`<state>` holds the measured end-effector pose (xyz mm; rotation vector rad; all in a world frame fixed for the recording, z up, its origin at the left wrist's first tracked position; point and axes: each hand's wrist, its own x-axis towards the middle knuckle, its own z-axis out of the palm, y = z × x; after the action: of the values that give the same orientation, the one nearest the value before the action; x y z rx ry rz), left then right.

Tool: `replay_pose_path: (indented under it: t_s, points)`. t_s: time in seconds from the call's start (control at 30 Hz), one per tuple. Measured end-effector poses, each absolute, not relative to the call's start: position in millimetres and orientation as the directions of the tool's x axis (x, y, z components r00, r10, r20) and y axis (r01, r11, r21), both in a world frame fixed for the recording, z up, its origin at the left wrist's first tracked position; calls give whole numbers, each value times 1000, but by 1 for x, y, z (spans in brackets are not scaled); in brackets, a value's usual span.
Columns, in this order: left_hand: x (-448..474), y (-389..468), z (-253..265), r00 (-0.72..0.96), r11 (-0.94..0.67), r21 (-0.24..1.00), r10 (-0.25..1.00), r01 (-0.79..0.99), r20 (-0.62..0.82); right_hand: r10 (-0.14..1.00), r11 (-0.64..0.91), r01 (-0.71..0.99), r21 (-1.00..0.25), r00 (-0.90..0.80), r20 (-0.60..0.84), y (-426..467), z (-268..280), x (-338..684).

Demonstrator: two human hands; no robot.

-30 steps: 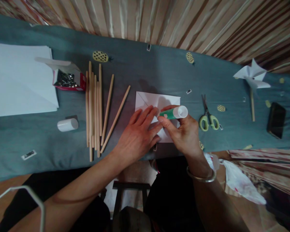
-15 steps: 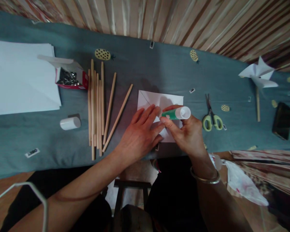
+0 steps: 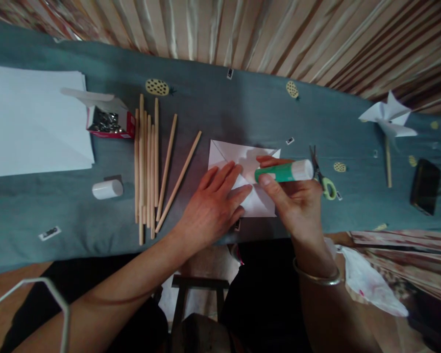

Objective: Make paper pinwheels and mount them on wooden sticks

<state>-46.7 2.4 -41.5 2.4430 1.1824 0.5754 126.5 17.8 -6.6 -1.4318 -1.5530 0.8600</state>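
Observation:
A white paper square (image 3: 260,203) with diagonal crease or cut lines lies near the front edge of the table. My left hand (image 3: 215,201) rests flat on its left half, fingers stretched out and slightly apart. Wrapped round a green glue stick (image 3: 281,172) with a white base, my right hand (image 3: 297,198) is above the paper's right part. The stick's tip points left toward the paper's middle; whether it touches is hard to see. Left of the hands, a white glue cap (image 3: 108,189) lies on its side.
Several wooden sticks (image 3: 147,166) lie left of the paper, beside an open red box (image 3: 112,122) of metal pins and a paper stack (image 3: 33,122). To the right are green-handled scissors (image 3: 329,189), a paper pinwheel (image 3: 387,117) and a phone (image 3: 425,186).
My right hand has slid to the right with the glue stick, which now lies more level and partly covers the scissors. My left hand has stayed in place on the paper.

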Motion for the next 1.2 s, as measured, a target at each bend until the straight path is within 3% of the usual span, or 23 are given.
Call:
replay_pose_path:
  t_s: [0.2, 0.3, 0.4, 0.5, 0.63, 0.77, 0.93, 1.07, 1.2]
  points:
    - [-47, 2, -45, 559, -589, 483, 799, 648, 224, 989, -70, 136, -988, 138, -51, 23, -8, 131]
    - [-49, 3, -45, 527, -597, 530, 796, 602, 298, 979, -164, 21, -986, 123, -160, 24, -8, 129]
    - [-53, 5, -42, 428, -582, 616, 812, 531, 398, 975, -217, -12, -976, 47, -217, 22, -6, 125]
    - [-56, 8, -39, 329, -526, 698, 850, 485, 411, 978, -203, 31, -979, -32, -204, 17, -7, 120]
    - [-55, 9, -40, 309, -482, 780, 872, 400, 380, 977, -178, -31, -983, -122, -174, 13, -8, 115]
    - [-55, 10, -39, 265, -429, 834, 898, 346, 352, 957, -259, -228, -939, -191, -217, 14, -3, 111]
    - [-58, 12, -33, 217, -330, 907, 936, 262, 278, 932, -333, -302, -893, -251, -262, 16, 3, 111]
    - [-54, 10, -29, 164, -142, 990, 977, 24, 136, 919, -380, -310, -872, -237, -316, 15, 4, 113]
    - [-49, 8, -24, 131, 73, 958, 991, -277, -38, 920, -385, -287, -877, -201, -337, 13, 6, 118]
